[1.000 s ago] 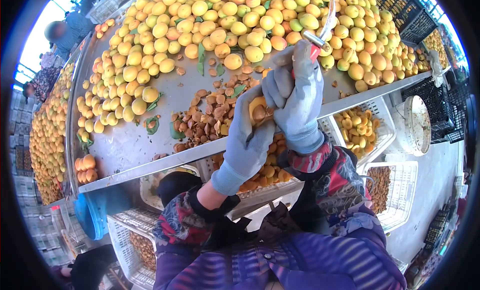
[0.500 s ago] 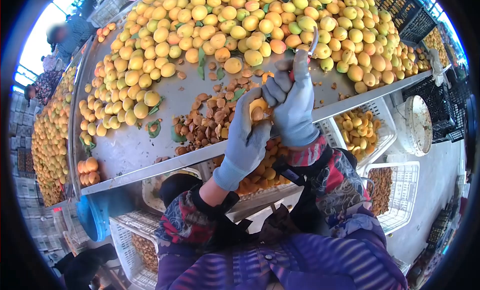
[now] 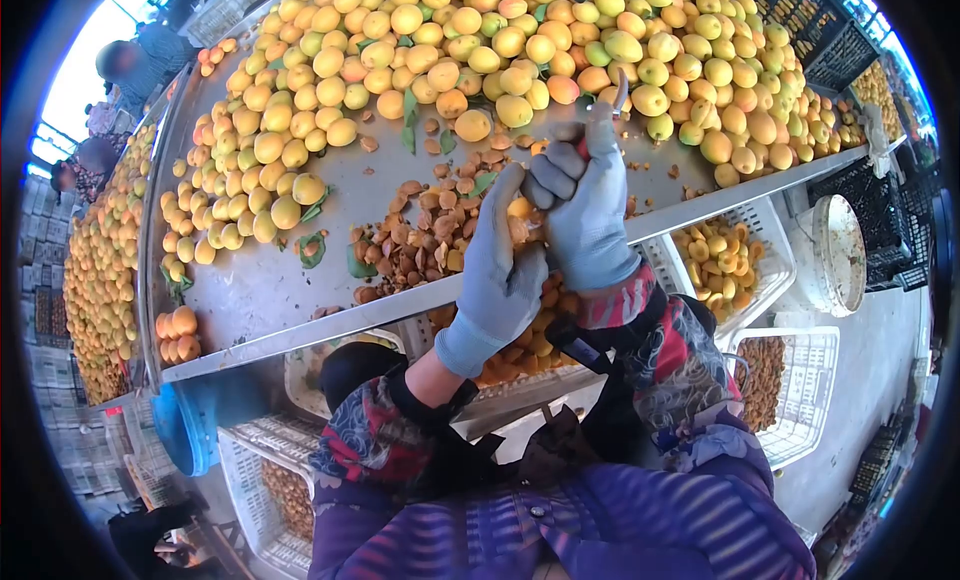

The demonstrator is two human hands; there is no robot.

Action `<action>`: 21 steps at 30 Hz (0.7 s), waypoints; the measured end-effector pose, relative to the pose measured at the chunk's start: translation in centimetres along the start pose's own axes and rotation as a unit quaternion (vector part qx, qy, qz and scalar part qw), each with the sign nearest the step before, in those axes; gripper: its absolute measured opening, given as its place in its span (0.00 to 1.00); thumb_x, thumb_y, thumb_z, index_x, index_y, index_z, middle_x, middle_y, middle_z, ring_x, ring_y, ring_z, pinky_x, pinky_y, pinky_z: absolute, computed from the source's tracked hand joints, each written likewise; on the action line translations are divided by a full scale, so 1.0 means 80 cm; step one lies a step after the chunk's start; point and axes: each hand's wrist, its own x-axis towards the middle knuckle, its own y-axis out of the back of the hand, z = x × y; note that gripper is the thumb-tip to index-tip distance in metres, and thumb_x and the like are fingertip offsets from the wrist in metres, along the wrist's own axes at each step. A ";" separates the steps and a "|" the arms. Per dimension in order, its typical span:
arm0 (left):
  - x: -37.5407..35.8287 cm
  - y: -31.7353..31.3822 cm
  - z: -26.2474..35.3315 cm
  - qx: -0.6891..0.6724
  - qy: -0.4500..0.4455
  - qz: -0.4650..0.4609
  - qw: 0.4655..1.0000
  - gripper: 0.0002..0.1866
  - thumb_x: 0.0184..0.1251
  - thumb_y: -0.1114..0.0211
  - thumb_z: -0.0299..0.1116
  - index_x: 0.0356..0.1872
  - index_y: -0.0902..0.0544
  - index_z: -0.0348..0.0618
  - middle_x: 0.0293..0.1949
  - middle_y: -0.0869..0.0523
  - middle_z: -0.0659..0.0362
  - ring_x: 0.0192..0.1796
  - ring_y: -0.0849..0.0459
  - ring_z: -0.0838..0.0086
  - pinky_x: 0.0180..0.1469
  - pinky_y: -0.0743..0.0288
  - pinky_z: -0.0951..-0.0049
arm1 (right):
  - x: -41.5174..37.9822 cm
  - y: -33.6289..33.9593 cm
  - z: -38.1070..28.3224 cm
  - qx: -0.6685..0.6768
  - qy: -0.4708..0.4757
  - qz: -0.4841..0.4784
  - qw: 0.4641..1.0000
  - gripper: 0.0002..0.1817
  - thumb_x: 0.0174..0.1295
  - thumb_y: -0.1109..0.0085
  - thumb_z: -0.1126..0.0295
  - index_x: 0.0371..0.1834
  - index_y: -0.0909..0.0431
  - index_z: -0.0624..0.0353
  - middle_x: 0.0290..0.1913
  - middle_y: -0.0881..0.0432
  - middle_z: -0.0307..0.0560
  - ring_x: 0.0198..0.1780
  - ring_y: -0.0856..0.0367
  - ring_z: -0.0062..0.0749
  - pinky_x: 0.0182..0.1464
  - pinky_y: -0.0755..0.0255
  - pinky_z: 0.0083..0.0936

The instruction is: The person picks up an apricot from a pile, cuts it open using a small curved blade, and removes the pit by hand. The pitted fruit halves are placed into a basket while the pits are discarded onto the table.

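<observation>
In the middle of the head view, my gloved left hand (image 3: 497,292) is closed around an apricot (image 3: 520,210), partly hidden by the fingers. My gloved right hand (image 3: 588,215) presses up beside it, fingers wrapped round a small knife whose curved blade (image 3: 621,92) points up, away from the fruit. A bit of its red handle shows. Both hands are above the front edge of a metal table (image 3: 250,300). Just beyond my left hand lies a pile of brown apricot pits (image 3: 425,225). A large heap of whole apricots (image 3: 500,50) covers the table's far side.
Below the table edge are apricot halves (image 3: 530,355) and a white crate of halves (image 3: 722,265). White crates of pits (image 3: 765,380) stand on the floor, with a white bucket (image 3: 838,252) at right and a blue bucket (image 3: 185,430) at left. People (image 3: 150,65) are at far left.
Both hands keep nearly the same place. The knife tip sits slightly lower and further left, and less of the apricot shows between the hands. The table scene has shifted slightly in view.
</observation>
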 end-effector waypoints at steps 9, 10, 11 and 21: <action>0.009 0.012 0.009 -0.285 0.228 0.034 0.930 0.21 0.72 0.48 0.33 0.63 0.32 0.35 0.48 0.21 0.55 0.45 0.23 0.75 0.48 0.29 0.74 | 0.018 0.013 -0.009 0.034 0.003 -0.038 0.999 0.24 0.65 0.50 0.41 0.29 0.32 0.50 0.15 0.51 0.28 0.15 0.52 0.18 0.18 0.53 0.22; 0.012 0.017 0.011 -0.406 0.326 0.035 0.853 0.20 0.73 0.48 0.35 0.61 0.30 0.35 0.42 0.19 0.55 0.36 0.21 0.76 0.38 0.26 0.76 | 0.017 0.010 -0.014 0.013 0.032 -0.019 0.999 0.23 0.65 0.50 0.41 0.29 0.32 0.50 0.15 0.51 0.28 0.15 0.52 0.18 0.18 0.53 0.22; 0.014 0.018 0.012 -0.446 0.323 0.051 0.833 0.20 0.74 0.48 0.44 0.55 0.26 0.37 0.32 0.19 0.56 0.23 0.27 0.77 0.24 0.33 0.78 | 0.017 0.008 -0.023 -0.015 0.052 0.011 0.998 0.23 0.65 0.49 0.41 0.31 0.31 0.51 0.15 0.51 0.28 0.16 0.52 0.18 0.19 0.52 0.22; 0.005 0.035 0.017 -0.303 0.187 -0.093 0.930 0.18 0.72 0.44 0.42 0.52 0.23 0.38 0.39 0.16 0.53 0.36 0.18 0.71 0.41 0.24 0.75 | 0.025 0.026 -0.050 -0.023 0.085 0.017 0.996 0.21 0.68 0.49 0.49 0.33 0.28 0.58 0.15 0.49 0.26 0.14 0.52 0.16 0.20 0.53 0.19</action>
